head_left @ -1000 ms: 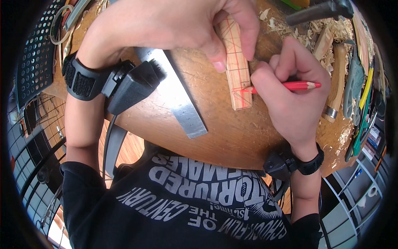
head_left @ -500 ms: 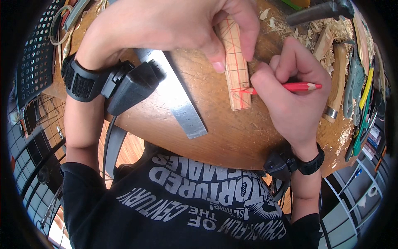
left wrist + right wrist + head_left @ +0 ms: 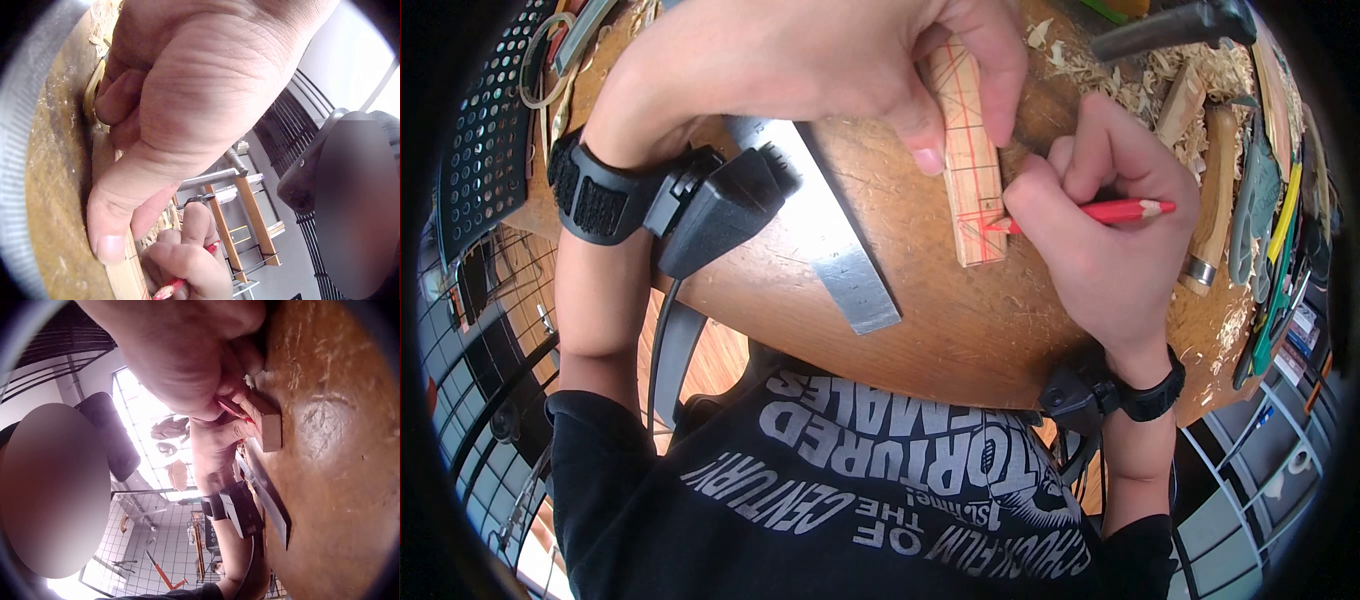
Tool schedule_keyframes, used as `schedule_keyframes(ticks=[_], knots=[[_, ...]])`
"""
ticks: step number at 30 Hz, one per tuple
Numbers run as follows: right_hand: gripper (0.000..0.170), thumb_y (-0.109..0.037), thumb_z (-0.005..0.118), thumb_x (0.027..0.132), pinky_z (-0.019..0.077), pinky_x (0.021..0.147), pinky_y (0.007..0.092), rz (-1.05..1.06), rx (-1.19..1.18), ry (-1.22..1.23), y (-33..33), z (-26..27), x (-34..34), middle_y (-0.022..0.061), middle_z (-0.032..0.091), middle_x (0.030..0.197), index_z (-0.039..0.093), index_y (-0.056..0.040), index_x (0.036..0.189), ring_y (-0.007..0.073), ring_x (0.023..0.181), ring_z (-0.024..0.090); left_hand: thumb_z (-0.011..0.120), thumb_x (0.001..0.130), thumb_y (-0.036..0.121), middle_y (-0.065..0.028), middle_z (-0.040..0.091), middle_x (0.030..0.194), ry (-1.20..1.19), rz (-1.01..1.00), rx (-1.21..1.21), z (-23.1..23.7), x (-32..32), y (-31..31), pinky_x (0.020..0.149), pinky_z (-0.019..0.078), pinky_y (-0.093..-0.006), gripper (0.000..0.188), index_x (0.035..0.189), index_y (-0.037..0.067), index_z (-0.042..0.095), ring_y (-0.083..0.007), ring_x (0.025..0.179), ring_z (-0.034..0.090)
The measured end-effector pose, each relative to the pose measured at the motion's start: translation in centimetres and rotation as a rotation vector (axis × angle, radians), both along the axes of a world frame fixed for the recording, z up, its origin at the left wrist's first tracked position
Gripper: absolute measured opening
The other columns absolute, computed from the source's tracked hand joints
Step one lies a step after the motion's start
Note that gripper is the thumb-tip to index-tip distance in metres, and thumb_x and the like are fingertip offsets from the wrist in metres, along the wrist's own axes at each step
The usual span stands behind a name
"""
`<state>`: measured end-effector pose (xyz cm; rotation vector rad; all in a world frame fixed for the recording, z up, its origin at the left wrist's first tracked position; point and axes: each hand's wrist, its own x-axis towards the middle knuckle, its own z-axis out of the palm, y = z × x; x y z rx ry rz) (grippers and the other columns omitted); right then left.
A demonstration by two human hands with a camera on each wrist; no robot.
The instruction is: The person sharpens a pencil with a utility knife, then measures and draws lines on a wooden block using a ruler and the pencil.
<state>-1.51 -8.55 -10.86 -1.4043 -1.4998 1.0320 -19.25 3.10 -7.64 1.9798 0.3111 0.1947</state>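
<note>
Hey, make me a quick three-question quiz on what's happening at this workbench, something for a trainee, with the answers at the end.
1. Which hand grips the red pencil?
2. True or false: the metal ruler lies apart from the wooden block.
3. Choose one. The left hand holds:
a) the metal ruler
b) the wooden block
c) the red pencil

Key:
1. The right hand.
2. True.
3. b.
</note>
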Motion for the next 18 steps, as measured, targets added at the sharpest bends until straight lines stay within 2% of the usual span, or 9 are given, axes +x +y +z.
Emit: schedule_keyframes(ticks=[4,6,18], knots=[[0.033,0.01,0.057,0.075,0.0252,0.048,0.0208,0.009,-0.003,0.09,0.0,-0.1,-0.1,-0.007,0.034,0.056,0.033,-0.0084,0.063,0.0009,0.053,0.031,0.073,0.065,-0.006,-0.006,0.065,0.089,-0.026,-0.037,0.068,0.3,0.2,-0.2,0.065,0.0481,-0.028,0.028,0.092,0.004,0.071,-0.0195,0.078,0.062],[0.033,0.01,0.057,0.075,0.0251,0.048,0.0208,0.017,-0.017,0.071,0.0,0.0,-0.1,-0.007,0.034,0.056,0.032,-0.0084,0.063,0.001,0.053,0.031,0.073,0.065,-0.006,-0.0062,0.065,0.089,0.159,-0.011,0.106,1.1,0.7,-0.5,0.065,0.0482,-0.0279,0.028,0.092,0.004,0.07,-0.0195,0.078,0.062],[0.032,0.012,0.055,0.075,0.0245,0.049,0.0205,0.034,-0.01,0.066,0.1,-0.1,0.0,-0.007,0.032,0.057,0.032,-0.0077,0.063,0.0009,0.053,0.03,0.073,0.065,-0.007,-0.0064,0.065,0.09,0.117,-0.014,0.06,0.5,0.6,-0.3,0.063,0.0481,-0.0266,0.029,0.092,0.003,0.071,-0.0181,0.078,0.062]])
